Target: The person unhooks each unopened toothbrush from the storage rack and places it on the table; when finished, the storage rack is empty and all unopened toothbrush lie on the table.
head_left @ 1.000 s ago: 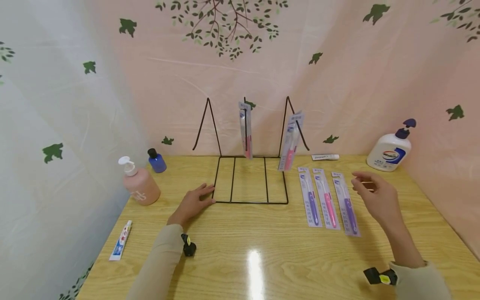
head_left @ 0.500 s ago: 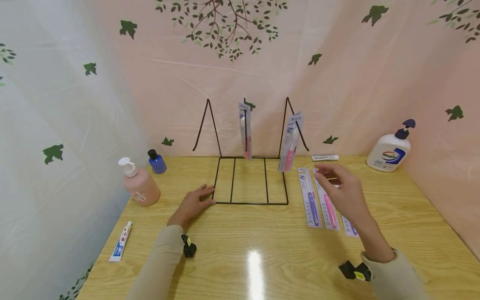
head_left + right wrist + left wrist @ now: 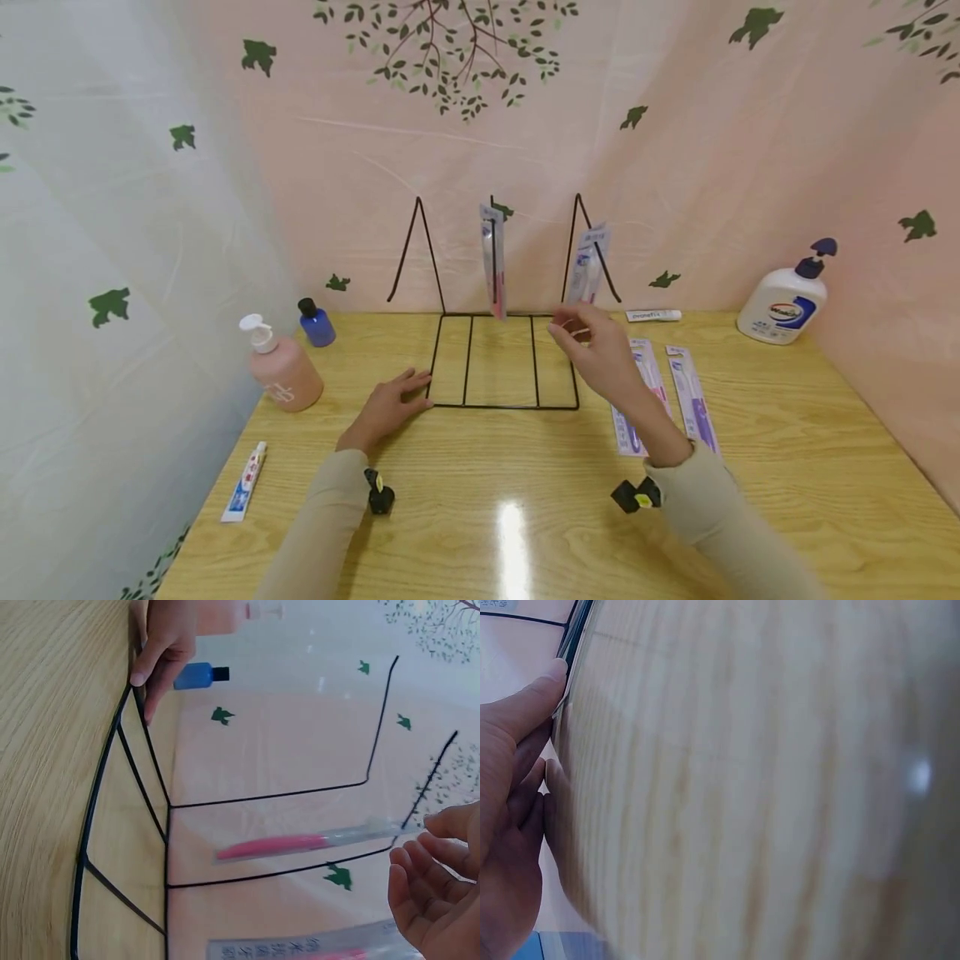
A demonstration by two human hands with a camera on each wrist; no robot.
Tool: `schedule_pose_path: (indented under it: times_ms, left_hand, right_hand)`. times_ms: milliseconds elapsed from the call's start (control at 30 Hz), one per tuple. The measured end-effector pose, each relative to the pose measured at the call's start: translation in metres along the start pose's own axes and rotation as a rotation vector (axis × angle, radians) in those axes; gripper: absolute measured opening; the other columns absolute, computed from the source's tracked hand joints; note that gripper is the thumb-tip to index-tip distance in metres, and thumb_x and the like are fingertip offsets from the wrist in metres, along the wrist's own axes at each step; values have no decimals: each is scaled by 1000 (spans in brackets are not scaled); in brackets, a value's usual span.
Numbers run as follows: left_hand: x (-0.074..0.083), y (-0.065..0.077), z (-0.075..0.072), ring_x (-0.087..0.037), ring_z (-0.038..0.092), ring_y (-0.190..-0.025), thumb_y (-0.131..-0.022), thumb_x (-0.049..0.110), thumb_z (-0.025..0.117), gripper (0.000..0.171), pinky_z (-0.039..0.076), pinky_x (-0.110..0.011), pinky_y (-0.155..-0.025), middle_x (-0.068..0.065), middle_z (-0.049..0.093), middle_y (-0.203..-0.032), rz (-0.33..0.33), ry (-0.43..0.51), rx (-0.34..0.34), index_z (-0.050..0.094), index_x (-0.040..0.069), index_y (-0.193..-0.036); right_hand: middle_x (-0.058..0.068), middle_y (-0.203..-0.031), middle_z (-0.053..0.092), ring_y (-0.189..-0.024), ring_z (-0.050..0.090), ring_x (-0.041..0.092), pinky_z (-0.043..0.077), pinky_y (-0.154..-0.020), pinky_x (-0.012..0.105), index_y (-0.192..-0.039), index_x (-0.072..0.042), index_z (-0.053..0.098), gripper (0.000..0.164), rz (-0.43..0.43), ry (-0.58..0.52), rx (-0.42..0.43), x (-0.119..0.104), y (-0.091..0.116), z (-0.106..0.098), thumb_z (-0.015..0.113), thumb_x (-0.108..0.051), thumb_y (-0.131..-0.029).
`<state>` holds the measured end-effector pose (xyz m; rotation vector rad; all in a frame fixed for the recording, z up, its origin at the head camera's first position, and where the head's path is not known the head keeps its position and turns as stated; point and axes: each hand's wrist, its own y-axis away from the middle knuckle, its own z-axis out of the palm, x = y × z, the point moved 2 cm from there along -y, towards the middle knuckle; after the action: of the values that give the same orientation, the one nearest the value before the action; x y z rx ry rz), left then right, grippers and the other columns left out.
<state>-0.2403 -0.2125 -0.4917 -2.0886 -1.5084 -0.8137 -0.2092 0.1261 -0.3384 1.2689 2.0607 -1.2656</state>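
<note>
My left hand (image 3: 390, 408) rests at the left front corner of a black wire display rack (image 3: 502, 407), its fingertips touching the wire. On the rack's middle hook hangs a packaged toothbrush (image 3: 493, 262) with a pink handle. Another packaged toothbrush (image 3: 588, 262) hangs from the right hook, its lower part hidden behind my right hand (image 3: 600, 354). That hand is raised over the rack's right side, fingers loosely bent and holding nothing. In the right wrist view its fingertips (image 3: 439, 825) appear near the top of the middle toothbrush pack; whether they touch is unclear.
Several packaged toothbrushes (image 3: 693, 400) lie on the table at right, partly under my right arm. A small white tube (image 3: 653, 316) and a white pump bottle (image 3: 782, 307) stand behind. At left are a pink pump bottle (image 3: 287, 373), blue bottle (image 3: 318, 327) and toothpaste tube (image 3: 244, 483).
My right hand has moved left, from beside the toothbrushes on the table, across them, to the rack's right side. My left hand has stayed at the rack corner.
</note>
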Motion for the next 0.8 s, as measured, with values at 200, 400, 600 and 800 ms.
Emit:
schedule_pose_path:
  times_ms: [200, 400, 600, 800]
  left_hand:
    - [0, 1, 1, -31, 27, -144, -91, 34, 65, 55, 23, -57, -114, -4, 39, -152, -6, -26, -2, 50, 14, -140]
    - [1, 1, 0, -33, 26, -144, -91, 34, 64, 56, 17, -60, -114, -8, 35, -153, -22, -28, -10, 49, 14, -141]
    - [3, 2, -1, -33, 27, -143, -92, 34, 64, 56, 18, -61, -114, -10, 33, -154, -21, -40, -14, 48, 14, -142]
    - [2, 1, 0, -33, 25, -144, -92, 34, 64, 56, 21, -59, -113, -9, 32, -155, -25, -26, -16, 49, 14, -142]
  right_hand:
    - [13, -103, 67, -91, 65, 26, 55, -77, 34, -116, -4, 65, 26, 30, -88, -2, 10, -25, 29, 63, -16, -94]
    - [17, -108, 65, -95, 64, 29, 54, -86, 40, -120, -2, 61, 30, 96, -148, 35, 25, -47, 50, 62, -16, -94]
    - [17, -111, 64, -100, 63, 30, 53, -88, 41, -123, 0, 59, 33, 166, -170, 91, 35, -68, 67, 61, -14, -93]
    - [14, -113, 63, -104, 61, 28, 51, -91, 38, -124, -2, 58, 33, 206, -209, 130, 36, -85, 81, 61, -15, -94]
